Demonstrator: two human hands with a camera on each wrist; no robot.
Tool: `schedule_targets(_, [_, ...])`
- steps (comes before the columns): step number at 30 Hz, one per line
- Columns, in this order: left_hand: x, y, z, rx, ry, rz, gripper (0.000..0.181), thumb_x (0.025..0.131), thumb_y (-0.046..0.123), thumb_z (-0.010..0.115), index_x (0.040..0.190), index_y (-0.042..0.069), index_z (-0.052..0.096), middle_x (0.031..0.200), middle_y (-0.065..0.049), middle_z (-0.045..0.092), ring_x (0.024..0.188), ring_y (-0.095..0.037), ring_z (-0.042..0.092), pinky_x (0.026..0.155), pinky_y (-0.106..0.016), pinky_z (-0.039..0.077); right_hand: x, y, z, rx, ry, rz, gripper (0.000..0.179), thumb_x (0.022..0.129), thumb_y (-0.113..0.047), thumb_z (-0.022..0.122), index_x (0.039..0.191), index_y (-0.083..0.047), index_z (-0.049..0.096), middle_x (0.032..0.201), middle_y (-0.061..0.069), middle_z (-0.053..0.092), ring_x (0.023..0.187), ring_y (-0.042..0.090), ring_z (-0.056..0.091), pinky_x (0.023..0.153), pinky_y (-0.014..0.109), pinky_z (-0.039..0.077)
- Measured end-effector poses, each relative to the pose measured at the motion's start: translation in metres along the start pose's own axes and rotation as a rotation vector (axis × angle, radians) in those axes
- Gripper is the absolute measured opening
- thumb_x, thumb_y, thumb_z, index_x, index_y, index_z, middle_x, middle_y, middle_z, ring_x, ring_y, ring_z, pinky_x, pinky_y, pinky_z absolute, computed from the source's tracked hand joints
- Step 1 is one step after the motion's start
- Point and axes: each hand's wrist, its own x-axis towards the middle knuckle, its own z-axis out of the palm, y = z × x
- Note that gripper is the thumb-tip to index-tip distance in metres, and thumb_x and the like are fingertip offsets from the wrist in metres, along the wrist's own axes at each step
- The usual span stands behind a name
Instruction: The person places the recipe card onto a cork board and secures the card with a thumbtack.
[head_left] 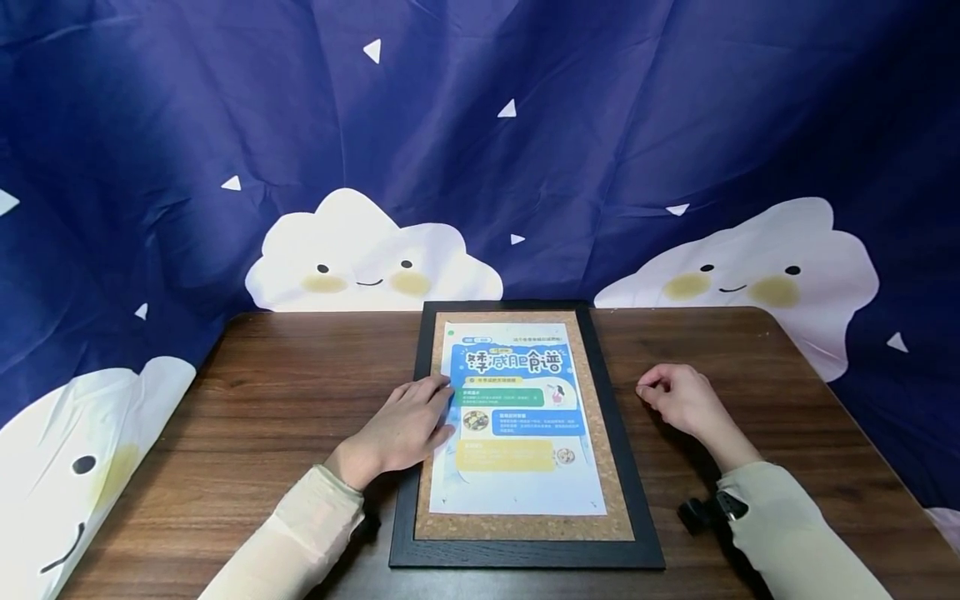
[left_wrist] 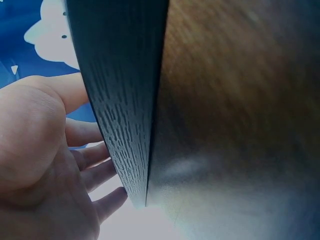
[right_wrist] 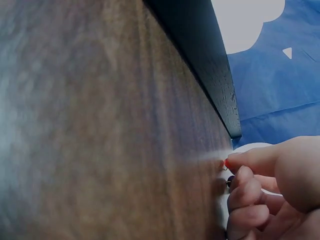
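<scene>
Right hand (head_left: 678, 402): thumb and index fingertips together, looks clamped on 1 tiny red pin-like piece (right_wrist: 226, 163), right of the frame and near the tabletop. Most of it is hidden, so can't tell how firm the pinch is. 1 small dark round-headed piece (right_wrist: 230, 181) sits just beside it; can't tell if the fingers hold it too. My read on the red piece: very light, stiff, sharp at the tip, easy to drop; take it by the coloured head, keep skin off the point. Left hand (head_left: 401, 425): fingers extended and relaxed, holding nothing, across the left rail of a black wood-grain rectangular frame (head_left: 525, 554), fingertips at the left edge of a white-and-blue printed paper sheet (head_left: 517, 492). Sheet should be light, floppy, easily creased; best held flat by its edges. Green dot (head_left: 451, 333) at its top left corner. Under it, tan speckled cork panel (head_left: 525, 527). Frame lies on a brown wood-grain tabletop (head_left: 315, 367); dark blue cloud-print cloth (head_left: 562, 192) behind.
</scene>
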Motion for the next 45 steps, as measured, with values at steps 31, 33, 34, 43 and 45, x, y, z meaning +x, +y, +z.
schedule_targets(31, [0.0, -0.001, 0.001, 0.004, 0.001, 0.001, 0.062, 0.109, 0.031, 0.066, 0.157, -0.005, 0.051, 0.166, -0.022, 0.044, 0.155, -0.039, 0.043, 0.127, -0.058, 0.035, 0.003, -0.017, -0.002, 0.336, 0.044, -0.055, 0.025, 0.109, -0.006, 0.062, 0.128, 0.007, 0.072, 0.112, 0.025, 0.079, 0.074, 0.015, 0.069, 0.066, 0.028, 0.062])
schedule_targets(33, [0.0, -0.001, 0.001, 0.006, 0.0, 0.001, 0.062, 0.11, 0.031, 0.065, 0.157, -0.005, 0.05, 0.167, -0.022, 0.044, 0.156, -0.039, 0.043, 0.127, -0.058, 0.035, 0.005, -0.018, -0.002, 0.364, 0.033, -0.056, 0.026, 0.109, -0.006, 0.062, 0.129, 0.008, 0.071, 0.113, 0.024, 0.079, 0.076, 0.014, 0.07, 0.067, 0.028, 0.062])
schedule_targets(34, [0.0, -0.001, 0.001, 0.005, -0.001, 0.001, 0.061, 0.11, 0.031, 0.065, 0.157, -0.005, 0.05, 0.167, -0.022, 0.044, 0.156, -0.039, 0.043, 0.127, -0.059, 0.035, 0.006, -0.019, -0.001, 0.377, 0.027, -0.058, 0.027, 0.109, -0.006, 0.062, 0.13, 0.008, 0.071, 0.113, 0.024, 0.08, 0.077, 0.013, 0.07, 0.068, 0.027, 0.062])
schedule_targets(43, [0.0, -0.001, 0.001, 0.004, -0.009, -0.005, 0.062, 0.11, 0.032, 0.064, 0.158, -0.005, 0.049, 0.167, -0.022, 0.043, 0.156, -0.039, 0.042, 0.127, -0.059, 0.034, 0.017, -0.024, 0.004, 0.463, 0.004, -0.093, 0.028, 0.109, -0.005, 0.061, 0.132, 0.009, 0.069, 0.113, 0.022, 0.08, 0.08, 0.009, 0.072, 0.073, 0.026, 0.063])
schedule_targets(45, [0.0, -0.001, 0.001, 0.004, -0.01, -0.007, 0.062, 0.11, 0.032, 0.064, 0.158, -0.005, 0.049, 0.168, -0.022, 0.043, 0.156, -0.039, 0.041, 0.128, -0.059, 0.034, 0.019, -0.025, 0.005, 0.476, 0.004, -0.095, 0.028, 0.109, -0.006, 0.061, 0.132, 0.009, 0.069, 0.111, 0.02, 0.08, 0.08, 0.01, 0.072, 0.073, 0.026, 0.063])
